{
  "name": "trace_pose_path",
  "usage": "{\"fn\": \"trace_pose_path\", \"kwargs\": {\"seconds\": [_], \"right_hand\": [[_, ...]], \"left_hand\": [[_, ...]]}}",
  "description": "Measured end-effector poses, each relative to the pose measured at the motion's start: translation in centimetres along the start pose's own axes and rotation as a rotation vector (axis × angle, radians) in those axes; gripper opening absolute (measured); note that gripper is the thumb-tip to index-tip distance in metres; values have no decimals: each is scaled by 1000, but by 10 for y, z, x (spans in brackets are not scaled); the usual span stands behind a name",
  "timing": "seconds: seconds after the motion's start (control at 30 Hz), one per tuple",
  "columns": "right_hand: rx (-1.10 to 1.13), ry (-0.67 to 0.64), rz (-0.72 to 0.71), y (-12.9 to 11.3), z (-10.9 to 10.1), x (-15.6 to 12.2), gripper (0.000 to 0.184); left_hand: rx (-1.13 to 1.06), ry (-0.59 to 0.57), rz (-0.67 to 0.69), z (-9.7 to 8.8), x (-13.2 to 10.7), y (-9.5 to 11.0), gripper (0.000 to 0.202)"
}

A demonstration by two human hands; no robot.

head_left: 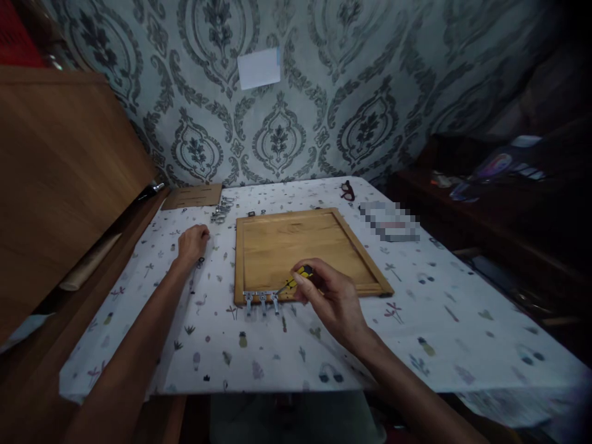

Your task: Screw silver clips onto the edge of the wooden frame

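Observation:
My right hand (335,302) is closed around a yellow-and-black screwdriver (303,271). Its shaft slants down and left to the near edge of a framed wooden panel (296,246) that lies flat on the table. Three small metal hook-like fittings (263,302) sit in a row along that edge, towards its left end, jutting out over the tablecloth. The screwdriver's tip is close to the rightmost fitting; whether it touches a screw is too small to tell. Left of the panel, my left hand (193,242) rests on the cloth with its fingers curled in, and anything inside them is hidden.
Behind my left hand lie several more metal fittings (222,211) beside a cardboard sheet (192,196). Glasses (347,190) and a pixelated packet (391,221) are at the back right. A large wooden board (69,172) stands close on the left. The patterned wall borders the table's far edge.

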State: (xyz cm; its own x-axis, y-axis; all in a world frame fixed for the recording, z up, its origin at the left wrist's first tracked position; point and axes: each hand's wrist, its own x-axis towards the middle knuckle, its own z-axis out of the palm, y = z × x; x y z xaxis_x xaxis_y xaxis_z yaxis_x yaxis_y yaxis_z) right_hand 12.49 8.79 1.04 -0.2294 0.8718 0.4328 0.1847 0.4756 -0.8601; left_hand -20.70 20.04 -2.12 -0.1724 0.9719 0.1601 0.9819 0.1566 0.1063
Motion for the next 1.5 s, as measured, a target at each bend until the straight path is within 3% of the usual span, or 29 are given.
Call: {"fn": "trace_pose_path", "kwargs": {"seconds": [0.4,0.63,0.83,1.03,1.3,1.5], "right_hand": [[6,-14,-7,0,1,0,16],[7,0,-21,-1,1,-2,15],[16,21,6,-2,3,-6,15],[45,27,-38,-1,5,-5,11],[36,44,-57,-2,4,-5,10],[6,49,-70,-2,3,-6,9]], "left_hand": [[-141,20,-87,-1,-10,-6,30],[-357,27,-84,-2,-29,-2,29],[-686,-22,23,-8,-48,16,24],[-927,-157,223,-23,-76,51,28],[-878,-431,468,-34,-102,99,17],[-728,-474,561,-29,-99,108,11]]}}
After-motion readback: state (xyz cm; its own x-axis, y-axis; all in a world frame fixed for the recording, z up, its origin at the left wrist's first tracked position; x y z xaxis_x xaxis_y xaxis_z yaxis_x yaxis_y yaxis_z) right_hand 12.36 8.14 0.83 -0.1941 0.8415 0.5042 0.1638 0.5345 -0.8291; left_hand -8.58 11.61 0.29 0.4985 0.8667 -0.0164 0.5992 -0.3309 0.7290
